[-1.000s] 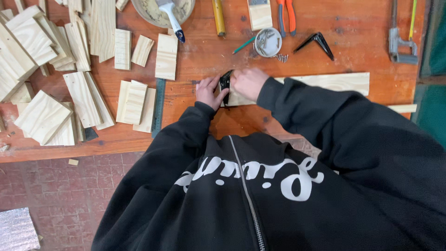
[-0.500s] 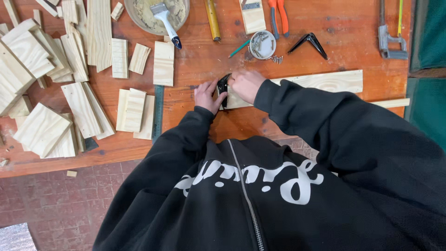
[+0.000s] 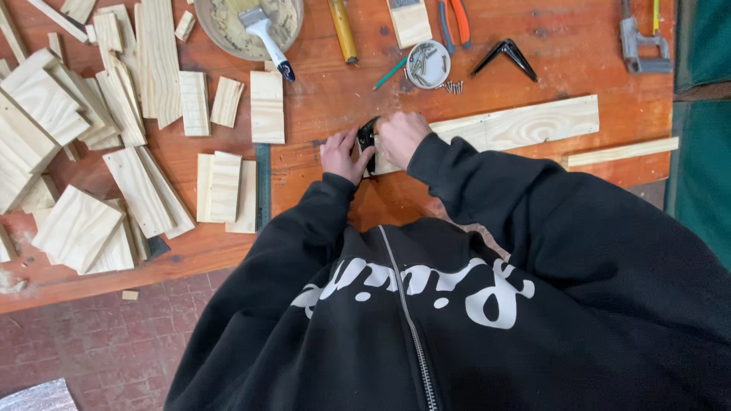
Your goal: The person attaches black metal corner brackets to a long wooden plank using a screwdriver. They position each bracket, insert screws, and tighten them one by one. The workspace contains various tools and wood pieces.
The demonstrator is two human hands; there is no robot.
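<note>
At plank (image 3: 518,125) end: both hands' fingers (image 3: 344,152) clasp small black bracket (image 3: 367,137).

My reddish wooden workbench (image 3: 327,99), bearing pale wood offcuts (image 3: 76,152), a long plank (image 3: 518,125), glue bowl (image 3: 247,27), screw tin (image 3: 426,65).

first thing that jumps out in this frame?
Both hands meet at the middle of the wooden workbench: the left hand and right hand pinch a small black bracket against the end of a long pale plank. Left of them lies a big scatter of cut wood offcuts. At the top edge sits a bowl with a brush in it.
</note>
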